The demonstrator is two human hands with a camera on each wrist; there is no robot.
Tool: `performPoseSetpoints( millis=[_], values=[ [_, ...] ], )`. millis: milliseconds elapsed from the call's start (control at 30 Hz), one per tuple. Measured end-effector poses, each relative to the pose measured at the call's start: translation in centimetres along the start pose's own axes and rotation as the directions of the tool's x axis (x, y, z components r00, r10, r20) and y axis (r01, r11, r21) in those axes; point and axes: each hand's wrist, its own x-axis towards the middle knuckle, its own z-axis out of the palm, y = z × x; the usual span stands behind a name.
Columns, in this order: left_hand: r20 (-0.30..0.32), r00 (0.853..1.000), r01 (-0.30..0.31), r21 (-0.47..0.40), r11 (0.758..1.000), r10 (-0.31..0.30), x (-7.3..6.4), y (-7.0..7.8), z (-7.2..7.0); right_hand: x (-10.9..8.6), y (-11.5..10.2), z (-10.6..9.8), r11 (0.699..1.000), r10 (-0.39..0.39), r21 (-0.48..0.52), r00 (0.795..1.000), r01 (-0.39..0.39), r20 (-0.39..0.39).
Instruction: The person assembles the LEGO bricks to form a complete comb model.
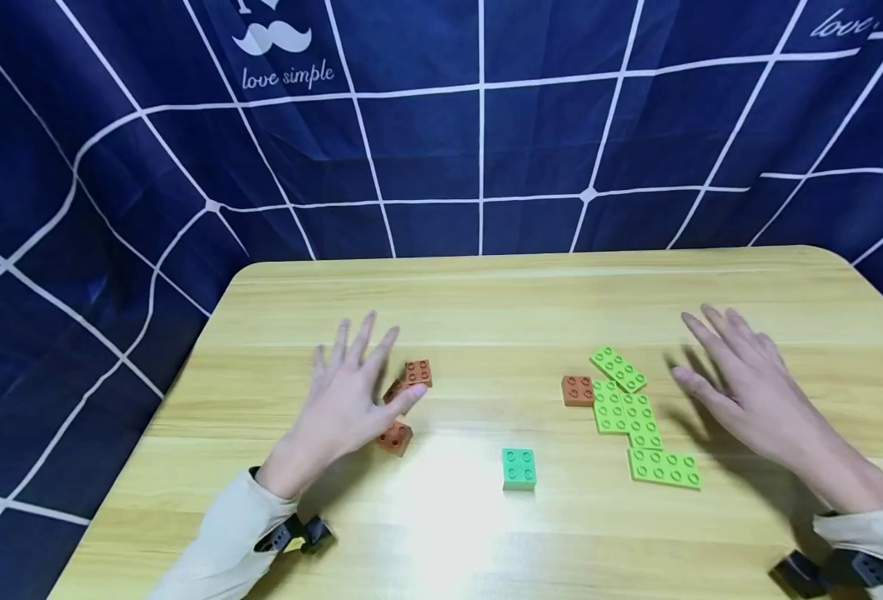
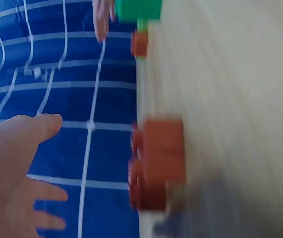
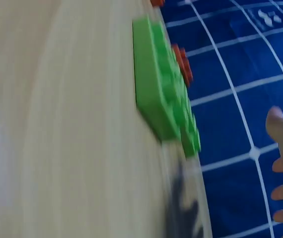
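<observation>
Brown bricks (image 1: pixel 418 372), square and studded on top, lie close together on the wood-grained table (image 1: pixel 486 317) beside the left hand (image 1: pixel 336 412), which is open with fingers spread, its thumb partly hiding them in the head view. Four oblong lime bricks (image 1: pixel 609 407) lie in an uneven row near the right hand (image 1: pixel 760 396), also open, with a lone brown brick (image 1: pixel 578 390) just beside them. Between both groups sits a square green brick (image 1: pixel 519 468); creased navy cloth (image 1: pixel 426 150) with white lines hangs behind.
</observation>
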Motion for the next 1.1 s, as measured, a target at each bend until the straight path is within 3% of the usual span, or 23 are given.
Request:
performPoseSetpoints(
  millis=[67, 133, 267, 400, 500, 700, 900, 1000, 1100],
  values=[
    [-0.026, 0.992, -0.121, -0.066, 0.99, 0.12, -0.3, 1.0, 0.0, 0.3, -0.9, 0.3, 0.997, -0.056, 0.045, 0.998, 0.057, -0.034],
    [-0.034, 0.973, -0.229, -0.119, 0.966, 0.226, -0.6, 2.1, 0.2, 0.7, -2.0, 0.6, 0.993, -0.102, 0.05, 0.994, 0.105, -0.046],
    [0.008, 0.93, -0.355, -0.226, 0.907, 0.366, -0.9, 4.3, 0.7, 1.4, -4.1, 1.5, 0.985, -0.167, 0.032, 0.986, 0.167, -0.005],
    [0.085, 0.901, -0.377, -0.331, 0.865, 0.425, -1.0, 6.1, 1.5, 2.0, -5.6, 2.6, 0.971, -0.24, 0.021, 0.97, 0.24, 0.046],
    [0.109, 0.887, -0.382, -0.373, 0.846, 0.449, -1.2, 7.0, 2.2, 2.3, -6.3, 3.3, 0.962, -0.272, 0.014, 0.959, 0.272, 0.08],
    [0.084, 0.869, -0.421, -0.391, 0.818, 0.487, -1.5, 7.9, 3.4, 2.6, -6.9, 4.1, 0.971, -0.236, 0.01, 0.959, 0.238, 0.159],
    [0.06, 0.851, -0.468, -0.366, 0.805, 0.522, -1.5, 8.2, 4.3, 2.9, -7.1, 4.7, 0.969, -0.243, -0.002, 0.958, 0.246, 0.152],
    [0.057, 0.852, -0.466, -0.374, 0.802, 0.521, -1.6, 8.3, 4.5, 3.1, -7.1, 4.9, 0.963, -0.265, -0.007, 0.955, 0.269, 0.13],
    [0.062, 0.864, -0.441, -0.384, 0.811, 0.5, -1.5, 8.3, 4.6, 3.1, -7.0, 5.0, 0.956, -0.292, 0.003, 0.951, 0.293, 0.101]
  ],
)
